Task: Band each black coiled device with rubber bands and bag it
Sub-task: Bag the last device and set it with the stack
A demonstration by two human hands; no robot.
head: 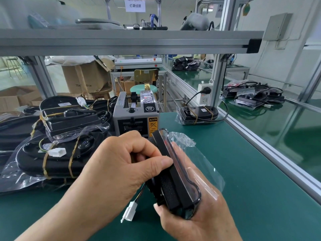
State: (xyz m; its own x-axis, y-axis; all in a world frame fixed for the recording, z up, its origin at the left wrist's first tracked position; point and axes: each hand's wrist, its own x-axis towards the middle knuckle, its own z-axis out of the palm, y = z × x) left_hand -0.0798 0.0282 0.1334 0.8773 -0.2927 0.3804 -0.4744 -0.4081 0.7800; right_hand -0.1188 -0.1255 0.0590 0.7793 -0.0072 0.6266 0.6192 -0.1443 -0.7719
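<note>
Black device [175, 181] held over worktop [260, 188] front edge, partly in clear bag [205, 164]. Left hand [121, 164] pinches casing edge; right hand [199, 218] curled round underside. Likely rigid, light; film slippery, so grip casing sides.

One head-worn wide-angle view, facing forward and down over the bench [257, 188]; left hand [119, 164], right hand [199, 218] close at 6 o'clock, rail [121, 40] at 12.

Two hands (left hand [118, 164], right hand [199, 220]), one held device [173, 181], one held bag [206, 162], one dispenser [133, 117], one bagged device [198, 113] beyond.
</note>
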